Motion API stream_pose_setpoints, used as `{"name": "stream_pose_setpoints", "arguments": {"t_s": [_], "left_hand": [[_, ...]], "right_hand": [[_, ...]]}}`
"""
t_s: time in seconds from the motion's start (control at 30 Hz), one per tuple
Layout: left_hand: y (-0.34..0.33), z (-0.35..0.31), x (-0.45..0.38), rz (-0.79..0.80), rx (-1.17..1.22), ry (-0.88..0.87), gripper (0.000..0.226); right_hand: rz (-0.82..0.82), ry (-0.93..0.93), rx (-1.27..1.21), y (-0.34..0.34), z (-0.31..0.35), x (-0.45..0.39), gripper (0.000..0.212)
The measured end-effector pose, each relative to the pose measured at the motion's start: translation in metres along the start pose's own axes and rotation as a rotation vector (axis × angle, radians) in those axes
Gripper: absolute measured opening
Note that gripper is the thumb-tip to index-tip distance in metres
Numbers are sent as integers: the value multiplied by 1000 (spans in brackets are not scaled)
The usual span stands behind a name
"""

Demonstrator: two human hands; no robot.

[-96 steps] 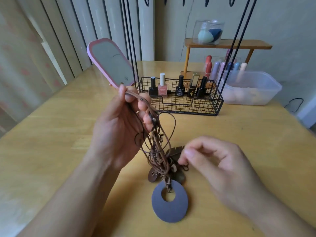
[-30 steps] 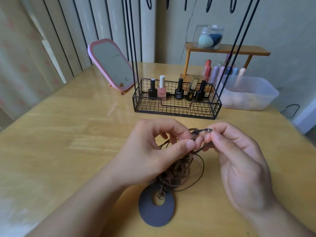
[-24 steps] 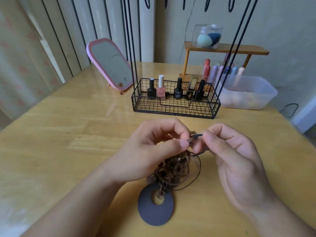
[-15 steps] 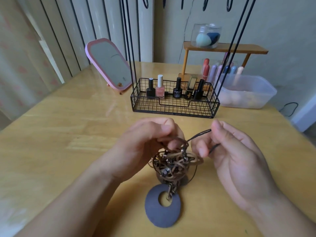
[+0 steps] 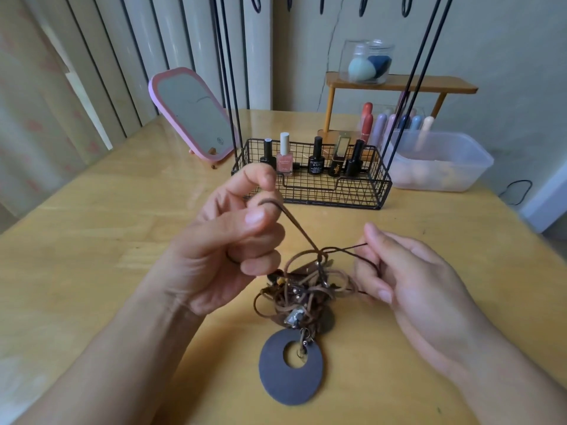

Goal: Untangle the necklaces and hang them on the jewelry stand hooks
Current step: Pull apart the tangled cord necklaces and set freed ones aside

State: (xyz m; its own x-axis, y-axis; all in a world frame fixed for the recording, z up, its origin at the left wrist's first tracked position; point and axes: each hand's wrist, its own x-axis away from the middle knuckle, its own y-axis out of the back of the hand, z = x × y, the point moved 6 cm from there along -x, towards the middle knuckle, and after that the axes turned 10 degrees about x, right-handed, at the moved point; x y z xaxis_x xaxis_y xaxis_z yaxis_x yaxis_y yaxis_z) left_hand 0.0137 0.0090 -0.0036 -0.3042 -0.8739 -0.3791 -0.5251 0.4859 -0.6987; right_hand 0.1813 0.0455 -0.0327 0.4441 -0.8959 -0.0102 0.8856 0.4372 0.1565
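Nothing hung yet on the jewelry stand (image 5: 408, 96) at the bench's (image 5: 92, 240) far side. Before it lay the necklaces (image 5: 302, 289), still knotted. Left hand (image 5: 227, 253) pinched one cord, right hand (image 5: 408, 280) pinched another.

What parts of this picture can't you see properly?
- Jewelry stand hooks: head view, tops cut off by the upper edge.
- Tangle of necklaces: cords overlap, so their number is unclear.
- Left hand: its curled fingers hide the cord's end.
- Nail polish bottles: labels too small to read.
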Motion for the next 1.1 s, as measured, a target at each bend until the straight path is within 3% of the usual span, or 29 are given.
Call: {"name": "stream_pose_setpoints", "arguments": {"t_s": [0.13,0.23,0.33,0.47,0.7,0.83,0.97,1.1], "left_hand": [[9,-13,2,-126,-566,-47,41],[8,-9,3,-170,-997,32,32],[7,7,2,-125,-1197,113,26],[8,6,0,-85,-1273,69,8],[10,8,-1,-102,-1103,0,23],[5,2,-4,-96,-758,-133,16],[-8,-1,-2,56,-334,-172,12],[-21,2,-2,160,-31,-118,6]], "right_hand": [[30,35,-155,5,5,0,52],[105,119,-247,4,10,2,44],[153,173,-299,2,13,2,45],[148,197,-373,3,14,3,43],[97,192,-550,9,19,2,47],[124,89,-496,4,13,1,36],[124,-67,-167,-5,1,-1,26],[206,-62,-237,-12,-2,1,25]]}}
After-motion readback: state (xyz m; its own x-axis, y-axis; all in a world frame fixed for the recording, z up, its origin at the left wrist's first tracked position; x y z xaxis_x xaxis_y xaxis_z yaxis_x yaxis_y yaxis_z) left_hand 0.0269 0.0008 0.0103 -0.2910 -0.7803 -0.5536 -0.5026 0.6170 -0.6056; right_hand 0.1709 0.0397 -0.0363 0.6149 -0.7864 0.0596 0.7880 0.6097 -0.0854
